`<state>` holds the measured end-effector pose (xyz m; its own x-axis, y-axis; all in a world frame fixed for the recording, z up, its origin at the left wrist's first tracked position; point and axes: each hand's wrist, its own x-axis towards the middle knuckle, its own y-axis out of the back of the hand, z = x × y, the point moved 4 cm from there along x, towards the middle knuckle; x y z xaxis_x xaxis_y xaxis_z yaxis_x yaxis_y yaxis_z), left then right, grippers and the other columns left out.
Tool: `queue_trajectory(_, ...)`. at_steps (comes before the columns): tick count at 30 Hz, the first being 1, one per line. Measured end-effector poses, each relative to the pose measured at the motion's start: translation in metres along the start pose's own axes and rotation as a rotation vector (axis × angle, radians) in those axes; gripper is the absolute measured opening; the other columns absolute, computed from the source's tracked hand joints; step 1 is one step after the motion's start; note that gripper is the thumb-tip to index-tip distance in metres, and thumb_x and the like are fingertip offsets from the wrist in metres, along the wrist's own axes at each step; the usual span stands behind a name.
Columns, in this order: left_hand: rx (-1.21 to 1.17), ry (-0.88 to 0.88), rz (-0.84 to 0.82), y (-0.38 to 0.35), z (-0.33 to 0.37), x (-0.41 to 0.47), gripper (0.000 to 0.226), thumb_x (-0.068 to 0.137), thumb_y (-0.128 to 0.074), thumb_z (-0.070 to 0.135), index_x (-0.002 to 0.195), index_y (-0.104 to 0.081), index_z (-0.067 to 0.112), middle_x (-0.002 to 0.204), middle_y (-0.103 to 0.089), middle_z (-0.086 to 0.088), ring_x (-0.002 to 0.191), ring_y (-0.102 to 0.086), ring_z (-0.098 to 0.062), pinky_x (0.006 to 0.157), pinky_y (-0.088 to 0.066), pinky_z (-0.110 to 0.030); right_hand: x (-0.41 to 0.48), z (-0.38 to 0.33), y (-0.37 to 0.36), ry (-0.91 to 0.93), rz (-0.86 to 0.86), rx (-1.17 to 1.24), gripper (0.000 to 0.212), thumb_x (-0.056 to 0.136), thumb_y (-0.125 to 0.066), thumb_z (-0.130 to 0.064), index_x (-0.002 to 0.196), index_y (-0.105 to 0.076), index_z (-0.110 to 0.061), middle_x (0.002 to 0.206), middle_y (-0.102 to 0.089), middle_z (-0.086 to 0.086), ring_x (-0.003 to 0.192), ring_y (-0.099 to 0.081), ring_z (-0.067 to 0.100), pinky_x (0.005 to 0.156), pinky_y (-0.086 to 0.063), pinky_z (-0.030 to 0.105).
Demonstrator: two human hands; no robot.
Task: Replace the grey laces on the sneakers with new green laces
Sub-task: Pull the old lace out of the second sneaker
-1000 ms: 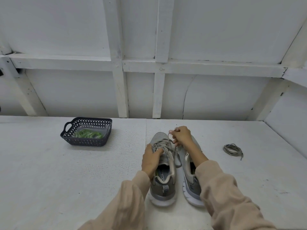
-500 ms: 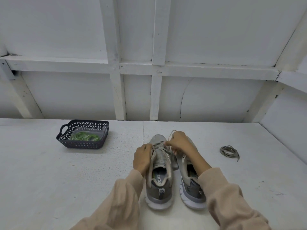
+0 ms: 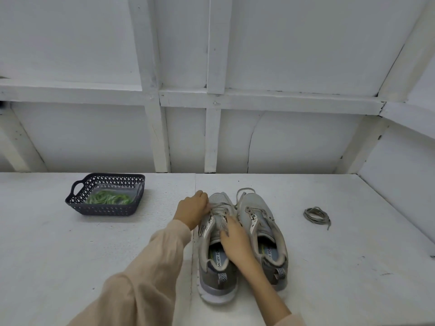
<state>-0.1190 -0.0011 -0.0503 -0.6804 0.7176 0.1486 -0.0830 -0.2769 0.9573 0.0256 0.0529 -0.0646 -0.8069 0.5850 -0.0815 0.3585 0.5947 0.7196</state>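
Two grey sneakers stand side by side, toes pointing away from me. The left sneaker [image 3: 217, 267] still carries its grey lace [image 3: 220, 209]. My left hand [image 3: 191, 210] curls against its left side near the toe and grips the lace there. My right hand [image 3: 236, 241] lies over the tongue and pinches the lace with its fingertips. The right sneaker [image 3: 263, 222] shows empty eyelets, and a loose lace loop lies by its toe. Green laces [image 3: 108, 198] lie in a clear bag inside the dark basket [image 3: 77, 204] at the left.
A coiled grey lace [image 3: 315, 215] lies loose on the white table [image 3: 70, 255], to the right of the shoes. A white panelled wall closes the back, and a slanted white wall closes the right side.
My right hand has come back from the toe area to the left sneaker's tongue, uncovering the right sneaker. My left hand has slid forward along the left sneaker toward its toe.
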Motion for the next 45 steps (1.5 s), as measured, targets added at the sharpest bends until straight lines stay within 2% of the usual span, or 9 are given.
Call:
queue_trajectory(4,-0.235,0.174,0.154,0.006,-0.014,0.002,0.017,0.100,-0.042,0.022,0.100,-0.053,0.009,0.105,-0.055,-0.007,0.087,-0.059,-0.039,0.074,-0.044,-0.042,0.001,0.000,0.002,-0.026,-0.019,-0.015,0.056,0.103,-0.038,-0.014,0.153,-0.015,-0.003,0.163,-0.003,0.012,0.149,-0.014,0.027,0.116,-0.019,0.031)
queue_trajectory(10,-0.362,0.150,0.011,-0.010,-0.018,-0.018,0.023,0.092,-0.055,0.047,0.097,-0.063,0.026,0.099,-0.059,0.013,0.092,-0.057,-0.009,0.074,-0.041,-0.030,0.006,0.003,-0.003,-0.010,-0.007,0.004,0.057,0.103,-0.038,-0.014,0.153,-0.013,-0.002,0.162,-0.011,0.015,0.150,-0.010,0.025,0.118,-0.012,0.029)
queue_trajectory(16,-0.643,0.165,-0.006,-0.004,-0.009,-0.009,0.015,0.086,-0.066,0.010,0.089,-0.059,0.022,0.076,-0.065,0.003,0.080,-0.063,-0.020,0.075,-0.045,-0.029,0.005,0.003,-0.003,0.001,-0.006,0.028,0.055,0.103,-0.038,-0.012,0.153,-0.017,-0.001,0.161,-0.015,0.015,0.150,-0.010,0.023,0.120,-0.011,0.030)
queue_trajectory(22,-0.765,0.225,0.355,0.015,-0.014,-0.004,0.014,0.089,-0.062,0.004,0.101,-0.057,0.009,0.091,-0.059,-0.001,0.088,-0.060,-0.025,0.078,-0.048,-0.037,0.004,0.004,-0.003,0.011,-0.014,0.064,0.054,0.103,-0.037,-0.012,0.153,-0.017,-0.002,0.162,-0.014,0.011,0.150,-0.009,0.021,0.118,-0.008,0.026)
queue_trajectory(26,-0.718,0.382,0.230,-0.004,-0.014,-0.014,0.055,0.078,-0.076,0.042,0.112,-0.048,0.009,0.107,-0.047,-0.002,0.091,-0.051,-0.019,0.077,-0.041,-0.033,0.006,0.004,-0.003,0.010,-0.008,0.052,0.054,0.104,-0.037,-0.014,0.153,-0.018,-0.003,0.161,-0.015,0.011,0.150,-0.010,0.020,0.118,-0.008,0.026)
queue_trajectory(30,-0.670,0.454,0.029,-0.023,-0.009,-0.023,0.037,0.082,-0.070,0.049,0.077,-0.052,0.017,0.075,-0.057,0.004,0.078,-0.054,-0.018,0.067,-0.035,-0.029,0.006,0.004,-0.003,0.011,-0.006,0.055,0.053,0.104,-0.037,-0.013,0.153,-0.019,-0.004,0.162,-0.015,0.011,0.150,-0.010,0.020,0.118,-0.008,0.026)
queue_trajectory(33,-0.611,0.416,-0.005,-0.023,-0.008,-0.014,0.033,0.090,-0.062,0.039,0.068,-0.049,0.018,0.076,-0.059,-0.001,0.080,-0.055,-0.024,0.066,-0.033,-0.029,0.006,0.005,-0.003,0.013,-0.006,0.048,0.053,0.103,-0.037,-0.012,0.153,-0.020,-0.004,0.161,-0.016,0.011,0.150,-0.011,0.020,0.118,-0.008,0.025)
queue_trajectory(39,-0.717,0.372,0.345,0.015,-0.011,-0.001,0.020,0.096,-0.055,0.028,0.088,-0.058,0.010,0.090,-0.062,-0.003,0.081,-0.053,-0.021,0.073,-0.037,-0.033,0.004,0.006,-0.003,0.010,-0.017,0.076,0.054,0.104,-0.037,-0.014,0.154,-0.018,-0.005,0.162,-0.014,0.010,0.150,-0.009,0.019,0.118,-0.008,0.026)
queue_trajectory(45,-0.645,0.407,-0.070,-0.019,-0.014,-0.010,0.031,0.086,-0.067,0.043,0.080,-0.055,0.015,0.082,-0.059,-0.002,0.083,-0.055,-0.022,0.070,-0.037,-0.028,0.006,0.006,-0.006,-0.002,-0.014,0.072,0.054,0.104,-0.038,-0.015,0.153,-0.020,-0.006,0.162,-0.016,0.011,0.150,-0.012,0.021,0.119,-0.011,0.028)
